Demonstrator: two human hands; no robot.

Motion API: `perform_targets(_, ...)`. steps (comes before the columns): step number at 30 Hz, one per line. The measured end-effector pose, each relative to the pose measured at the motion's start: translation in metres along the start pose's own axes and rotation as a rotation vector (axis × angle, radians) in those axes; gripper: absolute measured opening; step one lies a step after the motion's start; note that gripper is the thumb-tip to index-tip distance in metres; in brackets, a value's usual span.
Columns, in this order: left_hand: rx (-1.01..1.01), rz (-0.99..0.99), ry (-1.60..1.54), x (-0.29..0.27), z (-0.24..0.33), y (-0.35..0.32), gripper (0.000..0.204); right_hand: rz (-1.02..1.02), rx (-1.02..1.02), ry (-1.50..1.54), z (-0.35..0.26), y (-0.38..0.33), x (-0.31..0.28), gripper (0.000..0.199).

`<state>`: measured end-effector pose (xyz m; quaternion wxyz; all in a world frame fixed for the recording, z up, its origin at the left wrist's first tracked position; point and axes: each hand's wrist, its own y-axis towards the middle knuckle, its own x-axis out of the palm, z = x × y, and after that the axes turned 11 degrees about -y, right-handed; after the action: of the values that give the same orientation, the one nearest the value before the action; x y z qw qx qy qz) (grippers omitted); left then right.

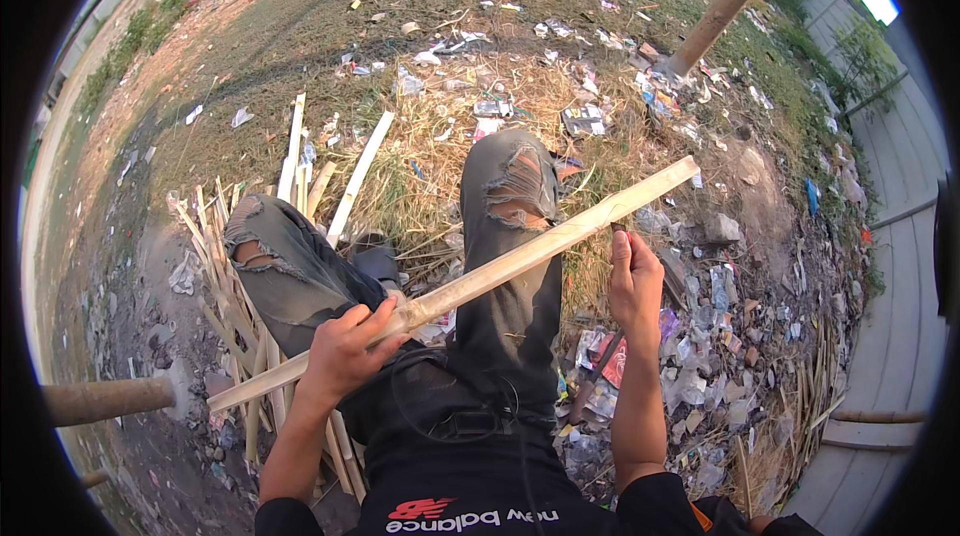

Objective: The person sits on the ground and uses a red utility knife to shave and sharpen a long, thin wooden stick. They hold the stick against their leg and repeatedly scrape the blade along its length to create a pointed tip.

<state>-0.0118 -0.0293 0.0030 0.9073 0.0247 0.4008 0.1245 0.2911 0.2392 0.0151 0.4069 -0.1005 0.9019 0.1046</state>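
A long, pale split bamboo strip (520, 261) slants across my lap, its far end up to the right and its near end down to the left. My left hand (345, 351) is closed round it, below a darker node in the strip. Close under the strip's far part, my right hand (635, 281) grips a slim dark tool (618, 228) with the thumb on top. Only the tool's tip shows above the fingers, so its kind is unclear. A brown rod (598, 376) runs down behind my right forearm; whether it joins the tool is hidden.
Several more bamboo strips (235, 311) lie piled beside my left leg (300, 276). Round poles stand at the left (110, 401) and far right (730, 6). Litter and rubble (720, 336) cover the ground on the right, before a grey panel wall (910, 196).
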Motion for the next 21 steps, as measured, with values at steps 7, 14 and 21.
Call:
perform_targets(7,0.033,0.048,0.042,0.009,0.002,0.009,0.056,-0.216,0.116,0.526,0.034,0.015,-0.02,0.049)
perform_targets(14,0.033,0.033,0.015,0.004,0.001,0.012,0.057,-0.361,0.27,-0.495,0.086,0.002,-0.059,0.045)
perform_targets(21,0.023,0.008,0.009,0.003,0.003,0.017,0.056,-0.438,0.075,-0.421,0.075,-0.014,-0.056,0.031)
